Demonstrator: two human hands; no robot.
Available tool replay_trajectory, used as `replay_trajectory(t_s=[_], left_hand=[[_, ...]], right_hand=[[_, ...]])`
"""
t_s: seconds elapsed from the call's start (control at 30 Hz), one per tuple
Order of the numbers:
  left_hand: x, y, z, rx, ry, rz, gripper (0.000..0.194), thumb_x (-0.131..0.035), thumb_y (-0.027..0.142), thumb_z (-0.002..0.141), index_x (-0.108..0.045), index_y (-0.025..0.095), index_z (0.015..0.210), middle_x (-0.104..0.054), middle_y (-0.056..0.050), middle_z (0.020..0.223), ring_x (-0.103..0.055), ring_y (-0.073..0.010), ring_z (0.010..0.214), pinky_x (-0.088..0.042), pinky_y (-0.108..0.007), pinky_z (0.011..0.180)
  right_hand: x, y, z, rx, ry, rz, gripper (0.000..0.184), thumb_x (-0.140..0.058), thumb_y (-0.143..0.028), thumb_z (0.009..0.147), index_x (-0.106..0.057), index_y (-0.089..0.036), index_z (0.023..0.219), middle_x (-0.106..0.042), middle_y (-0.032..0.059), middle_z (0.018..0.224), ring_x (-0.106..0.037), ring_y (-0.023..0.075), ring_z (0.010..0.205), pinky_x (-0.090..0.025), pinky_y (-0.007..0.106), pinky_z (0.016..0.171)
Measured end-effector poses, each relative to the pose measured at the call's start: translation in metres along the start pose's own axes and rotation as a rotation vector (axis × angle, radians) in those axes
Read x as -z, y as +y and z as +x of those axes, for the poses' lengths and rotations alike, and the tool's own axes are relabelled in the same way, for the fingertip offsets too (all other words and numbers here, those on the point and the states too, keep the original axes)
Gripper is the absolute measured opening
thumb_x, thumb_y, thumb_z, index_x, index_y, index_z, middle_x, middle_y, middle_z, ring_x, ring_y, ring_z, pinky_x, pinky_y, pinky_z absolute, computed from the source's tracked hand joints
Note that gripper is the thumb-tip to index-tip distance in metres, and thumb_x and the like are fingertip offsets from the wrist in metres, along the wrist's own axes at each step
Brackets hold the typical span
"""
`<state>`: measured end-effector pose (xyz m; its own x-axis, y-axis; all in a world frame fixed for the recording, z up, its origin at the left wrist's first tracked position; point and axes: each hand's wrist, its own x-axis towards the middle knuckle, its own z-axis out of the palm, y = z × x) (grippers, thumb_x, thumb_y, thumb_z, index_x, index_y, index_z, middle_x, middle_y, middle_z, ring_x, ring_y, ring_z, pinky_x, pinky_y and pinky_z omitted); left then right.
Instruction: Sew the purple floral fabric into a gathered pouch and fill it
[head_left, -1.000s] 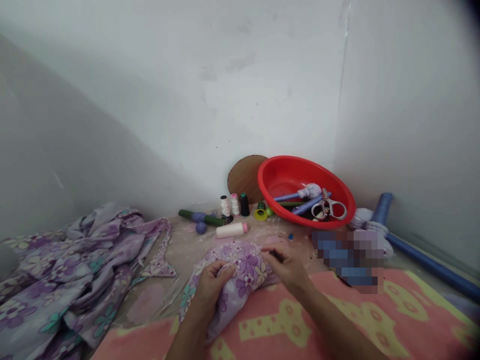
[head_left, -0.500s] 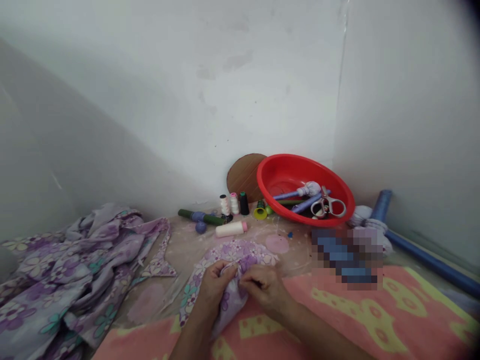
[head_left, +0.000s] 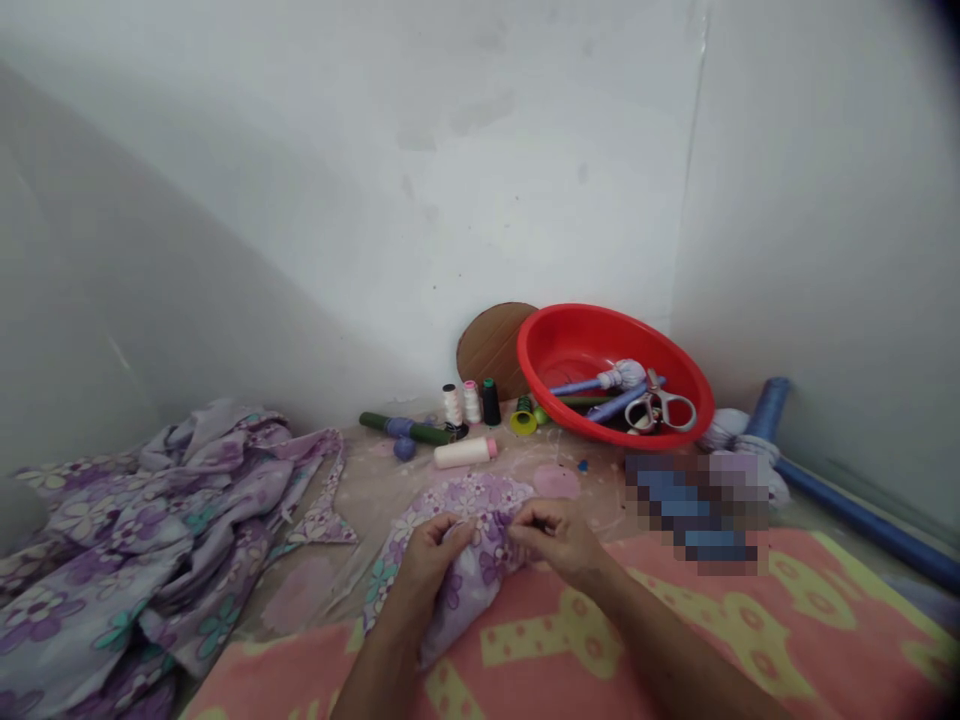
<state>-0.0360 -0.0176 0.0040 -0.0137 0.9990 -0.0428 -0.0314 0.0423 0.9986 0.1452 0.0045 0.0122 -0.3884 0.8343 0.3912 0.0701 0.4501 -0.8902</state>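
Note:
A bunched piece of lilac floral fabric (head_left: pixel 469 590) lies in front of me on a pink and yellow mat (head_left: pixel 555 650). My left hand (head_left: pixel 431 560) is shut around its near fold. My right hand (head_left: pixel 559 535) pinches the fabric's upper edge between fingers and thumb. The two hands are close together but do not touch. Whatever lies between the fingers is hidden, and I cannot see a needle or thread there.
A red plastic basin (head_left: pixel 570 340) holds scissors (head_left: pixel 660 410) and blue-handled tools. Several thread spools (head_left: pixel 471 402) stand beside it, with a cream thread cone (head_left: pixel 463 453) nearby. Floral cloth (head_left: pixel 127 540) is heaped at left. White walls meet behind; a blue tube (head_left: pixel 847 510) lies right.
My right hand has shifted slightly right along the fabric, opening a small gap from my left hand. The fabric is spread a little wider beneath them.

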Motion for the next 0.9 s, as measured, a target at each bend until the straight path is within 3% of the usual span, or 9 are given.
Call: replay_trajectory(t_s=[0.2, 0.4, 0.57, 0.77, 0.83, 0.9], left_hand=[[0.004, 0.005, 0.001, 0.147, -0.117, 0.061, 0.033, -0.070, 0.041, 0.049, -0.054, 0.013, 0.054, -0.046, 0.005, 0.045, -0.037, -0.0061, 0.041, -0.025, -0.019, 0.042], [0.001, 0.010, -0.005, 0.120, -0.206, 0.137, 0.036, -0.066, 0.046, 0.053, -0.051, 0.013, 0.055, -0.042, 0.006, 0.046, -0.032, -0.0053, 0.043, -0.022, -0.018, 0.042], [0.002, 0.007, -0.004, 0.086, -0.117, 0.194, 0.036, -0.063, 0.047, 0.057, -0.047, 0.014, 0.054, -0.040, 0.006, 0.047, -0.032, -0.0059, 0.043, -0.022, -0.018, 0.041], [0.001, 0.012, -0.004, 0.005, 0.008, 0.198, 0.036, -0.062, 0.045, 0.058, -0.043, 0.016, 0.050, -0.036, 0.007, 0.044, -0.031, -0.0055, 0.041, -0.022, -0.018, 0.040], [0.002, 0.012, -0.003, 0.019, 0.032, 0.157, 0.036, -0.063, 0.045, 0.056, -0.043, 0.016, 0.048, -0.037, 0.007, 0.042, -0.031, -0.0055, 0.039, -0.022, -0.018, 0.038], [0.002, 0.012, -0.003, 0.046, 0.047, 0.112, 0.036, -0.064, 0.045, 0.055, -0.044, 0.016, 0.049, -0.039, 0.007, 0.041, -0.032, -0.0055, 0.037, -0.022, -0.018, 0.037]], right_hand=[[0.010, 0.008, 0.005, -0.110, 0.094, 0.078, 0.018, -0.054, -0.029, 0.068, -0.050, -0.015, 0.058, -0.044, -0.0035, 0.049, -0.039, 0.0069, 0.041, -0.031, 0.018, 0.038], [0.011, 0.014, 0.008, -0.063, 0.122, 0.038, 0.016, -0.054, -0.026, 0.067, -0.051, -0.014, 0.057, -0.042, -0.0038, 0.050, -0.038, 0.0068, 0.045, -0.030, 0.019, 0.043], [0.016, 0.010, 0.008, -0.060, 0.105, 0.024, 0.018, -0.054, -0.027, 0.068, -0.051, -0.014, 0.056, -0.045, -0.0033, 0.049, -0.041, 0.0072, 0.046, -0.032, 0.019, 0.045], [0.024, 0.005, 0.007, -0.138, -0.138, -0.013, 0.019, -0.053, -0.029, 0.068, -0.053, -0.014, 0.057, -0.045, -0.0033, 0.046, -0.040, 0.0067, 0.043, -0.031, 0.018, 0.041], [0.028, 0.007, 0.008, -0.105, -0.070, -0.106, 0.018, -0.053, -0.028, 0.068, -0.054, -0.014, 0.057, -0.047, -0.0019, 0.049, -0.043, 0.0085, 0.047, -0.034, 0.019, 0.045], [0.032, 0.008, 0.011, -0.038, 0.152, -0.174, 0.016, -0.052, -0.029, 0.069, -0.056, -0.014, 0.063, -0.053, 0.0015, 0.059, -0.049, 0.0121, 0.058, -0.039, 0.022, 0.053]])
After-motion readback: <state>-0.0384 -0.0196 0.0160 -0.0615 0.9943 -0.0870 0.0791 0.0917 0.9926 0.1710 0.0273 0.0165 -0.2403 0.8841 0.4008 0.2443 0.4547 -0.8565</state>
